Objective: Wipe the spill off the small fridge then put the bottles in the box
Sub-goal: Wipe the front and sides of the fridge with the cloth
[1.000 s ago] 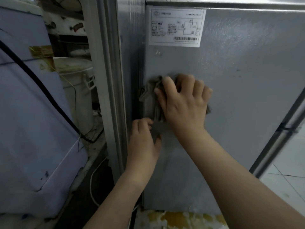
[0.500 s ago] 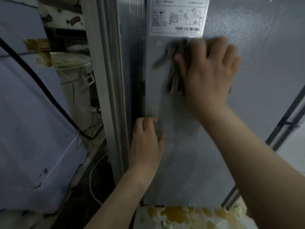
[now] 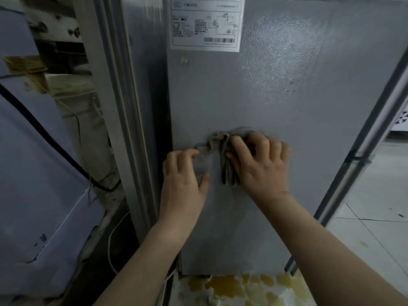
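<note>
Currently, the right hand (image 3: 262,166) is pressing a bunched grey cloth (image 3: 225,173) against the grey side panel of the small fridge (image 3: 298,111), about halfway up the panel and toward its left edge. The fingers of this hand are curling over the top of the cloth and gripping it, and folds of fabric are hanging down beside the thumb. The left hand (image 3: 183,180) is lying against the same panel just to the left, with its fingers bent and the fingertips touching the cloth's trailing left end; whether they are pinching the fabric cannot be told. Its thumb is pointing up toward the hanging folds, slightly apart from them. A white label (image 3: 206,25) with a barcode is sitting at the top of the panel, well above both hands. Below the panel, a yellow-patterned surface (image 3: 231,288) is showing along the bottom edge of the view. A black cable (image 3: 44,138) is running diagonally across a pale blue appliance (image 3: 33,195) at the left, and a tiled floor (image 3: 375,239) is lying at the right.
</note>
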A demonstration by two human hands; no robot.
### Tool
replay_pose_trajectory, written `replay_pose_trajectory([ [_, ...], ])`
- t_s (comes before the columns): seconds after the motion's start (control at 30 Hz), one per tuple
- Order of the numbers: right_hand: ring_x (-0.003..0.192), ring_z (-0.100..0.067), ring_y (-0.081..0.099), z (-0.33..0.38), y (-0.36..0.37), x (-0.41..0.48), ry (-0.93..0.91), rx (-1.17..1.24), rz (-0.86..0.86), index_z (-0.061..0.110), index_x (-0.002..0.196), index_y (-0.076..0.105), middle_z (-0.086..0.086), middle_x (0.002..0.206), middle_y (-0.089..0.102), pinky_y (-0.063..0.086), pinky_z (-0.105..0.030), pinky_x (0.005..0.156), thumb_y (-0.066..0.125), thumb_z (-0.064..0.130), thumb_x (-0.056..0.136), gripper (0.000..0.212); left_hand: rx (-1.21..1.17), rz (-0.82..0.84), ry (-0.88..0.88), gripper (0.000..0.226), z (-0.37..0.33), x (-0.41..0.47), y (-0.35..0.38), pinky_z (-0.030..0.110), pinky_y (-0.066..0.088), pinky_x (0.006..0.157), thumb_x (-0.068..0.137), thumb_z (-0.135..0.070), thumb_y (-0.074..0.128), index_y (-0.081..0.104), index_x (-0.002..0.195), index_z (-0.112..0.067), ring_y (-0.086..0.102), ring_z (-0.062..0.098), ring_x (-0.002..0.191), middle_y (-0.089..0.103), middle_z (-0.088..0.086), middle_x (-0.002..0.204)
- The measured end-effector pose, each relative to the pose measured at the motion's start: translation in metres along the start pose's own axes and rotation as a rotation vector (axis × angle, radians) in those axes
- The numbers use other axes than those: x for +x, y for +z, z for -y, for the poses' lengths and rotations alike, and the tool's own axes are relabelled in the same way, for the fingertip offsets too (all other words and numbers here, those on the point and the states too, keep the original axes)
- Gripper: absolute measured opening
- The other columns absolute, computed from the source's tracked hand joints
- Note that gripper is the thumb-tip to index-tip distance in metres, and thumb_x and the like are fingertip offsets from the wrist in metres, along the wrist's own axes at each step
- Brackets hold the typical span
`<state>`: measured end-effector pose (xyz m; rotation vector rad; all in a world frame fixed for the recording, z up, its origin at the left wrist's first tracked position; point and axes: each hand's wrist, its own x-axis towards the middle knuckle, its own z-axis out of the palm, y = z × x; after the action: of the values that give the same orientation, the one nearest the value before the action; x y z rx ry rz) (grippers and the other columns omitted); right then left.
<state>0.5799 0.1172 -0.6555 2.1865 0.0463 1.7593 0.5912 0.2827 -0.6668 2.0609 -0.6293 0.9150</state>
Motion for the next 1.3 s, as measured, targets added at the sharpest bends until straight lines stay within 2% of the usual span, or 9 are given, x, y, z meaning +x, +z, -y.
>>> replay_pose_trajectory([
  [0.13,0.086,-0.028,0.034,-0.02,-0.004,0.043,0.144,-0.017,-0.09,0.023,0.117,0.045,-0.007,0.109,0.035,0.027,-0.041,0.072,0.04,0.04,0.097,0.027,0.007,-0.016,0.04,0.044,-0.011,0.018,-0.001,0.034,0.043,0.08,0.069,-0.005,0.076,0.052,0.107,-0.002,0.053,0.035,0.092,0.049,0.02,0.104],
  [0.27,0.088,-0.027,0.033,-0.043,-0.006,0.093,0.254,-0.028,-0.192,0.018,0.117,0.053,-0.019,0.105,0.058,0.027,-0.04,0.073,0.049,0.038,0.094,0.031,0.023,-0.081,0.054,0.041,-0.024,0.038,0.001,0.033,0.04,0.082,0.072,-0.011,0.074,0.054,0.107,-0.001,0.051,0.034,0.092,0.05,0.019,0.103],
  [0.33,0.088,-0.028,0.033,-0.043,-0.006,0.093,0.267,-0.006,-0.19,0.018,0.118,0.054,-0.019,0.107,0.057,0.027,-0.04,0.073,0.049,0.038,0.094,0.032,0.047,-0.121,0.063,0.042,-0.027,0.04,0.004,0.035,0.041,0.08,0.073,-0.016,0.072,0.052,0.107,-0.004,0.05,0.034,0.091,0.051,0.019,0.102],
  [0.43,0.089,-0.028,0.035,-0.037,-0.003,0.064,0.221,-0.001,-0.139,0.022,0.121,0.044,-0.009,0.114,0.037,0.029,-0.04,0.074,0.045,0.041,0.095,0.032,0.091,-0.143,0.078,0.042,-0.027,0.036,0.01,0.036,0.041,0.079,0.074,-0.024,0.065,0.044,0.109,-0.013,0.048,0.033,0.091,0.051,0.017,0.102],
  [0.57,0.085,-0.029,0.036,-0.03,-0.001,0.003,0.103,-0.002,-0.041,0.022,0.118,0.046,-0.009,0.111,0.036,0.031,-0.041,0.07,0.041,0.04,0.097,0.028,0.111,-0.14,0.088,0.037,-0.026,0.032,0.015,0.033,0.037,0.082,0.078,-0.032,0.051,0.04,0.11,-0.017,0.039,0.025,0.094,0.05,0.016,0.103],
  [0.77,0.083,-0.028,0.039,-0.051,-0.003,-0.017,-0.096,-0.01,-0.009,0.022,0.115,0.049,-0.008,0.106,0.04,0.032,-0.041,0.067,0.054,0.035,0.09,0.029,0.167,-0.098,0.16,0.049,-0.029,0.032,0.015,0.041,0.043,0.076,0.07,-0.018,0.07,0.042,0.11,-0.015,0.043,0.032,0.089,0.051,0.018,0.101],
  [0.97,0.085,-0.028,0.034,-0.072,-0.011,0.045,0.123,-0.03,-0.108,0.021,0.118,0.044,-0.007,0.108,0.035,0.028,-0.04,0.071,0.042,0.038,0.097,0.027,0.217,-0.109,0.173,0.044,-0.041,0.043,0.017,0.043,0.043,0.071,0.074,-0.03,0.063,0.043,0.109,-0.015,0.05,0.036,0.084,0.053,0.018,0.1],
  [1.13,0.091,-0.028,0.035,-0.081,-0.013,0.079,0.314,0.021,-0.169,0.02,0.119,0.043,-0.017,0.108,0.054,0.035,-0.041,0.074,0.045,0.037,0.096,0.029,0.19,-0.148,0.183,0.039,-0.047,0.047,0.025,0.042,0.044,0.071,0.076,-0.034,0.052,0.043,0.109,-0.015,0.048,0.034,0.085,0.052,0.017,0.1],
  [1.3,0.089,-0.029,0.034,-0.075,-0.008,0.039,0.246,0.017,-0.119,0.02,0.12,0.041,-0.008,0.112,0.033,0.029,-0.042,0.074,0.04,0.038,0.097,0.029,0.179,-0.183,0.156,0.036,-0.05,0.046,0.029,0.042,0.042,0.072,0.077,-0.033,0.053,0.043,0.107,-0.017,0.039,0.029,0.087,0.053,0.017,0.101],
])
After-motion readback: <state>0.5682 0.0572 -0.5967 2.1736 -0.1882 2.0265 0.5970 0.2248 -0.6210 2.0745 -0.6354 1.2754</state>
